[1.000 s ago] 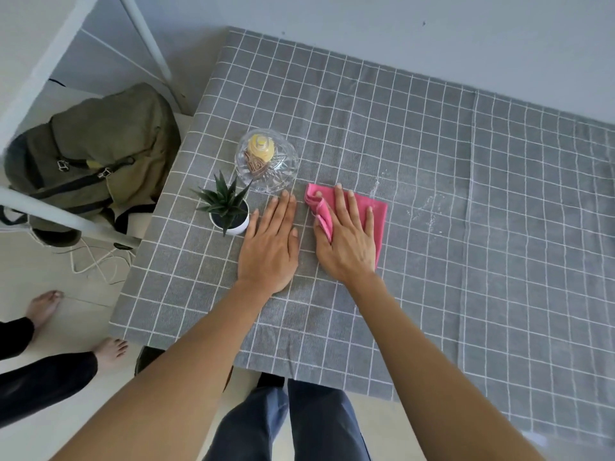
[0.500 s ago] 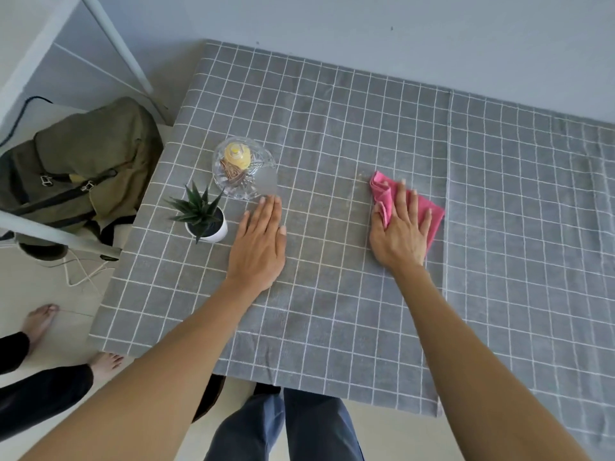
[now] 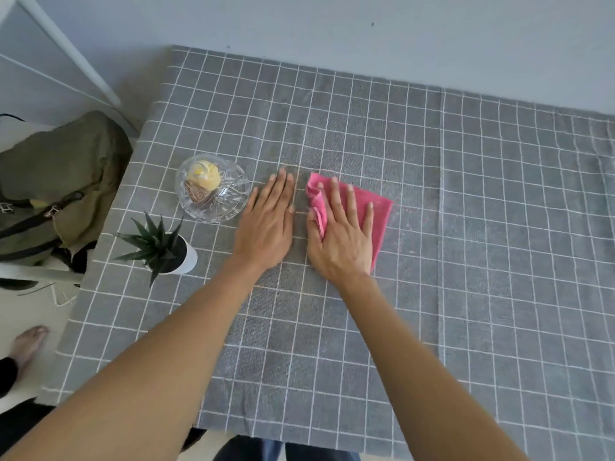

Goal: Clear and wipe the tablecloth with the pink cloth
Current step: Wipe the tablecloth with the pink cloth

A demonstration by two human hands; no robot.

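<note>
Pressing flat, the right hand (image 3: 342,234) pins the pink cloth (image 3: 372,211) to the tablecloth (image 3: 482,227), right of the glass dish (image 3: 213,191); left hand (image 3: 266,224) rests relaxed between them. Soft, light cloth, probably bunching at its left fold, so spread palm beats pinching

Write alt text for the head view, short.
A person's right hand presses a pink cloth flat on a grey checked tablecloth, left hand flat beside it. A glass dish and small potted plant sit to the left.
</note>
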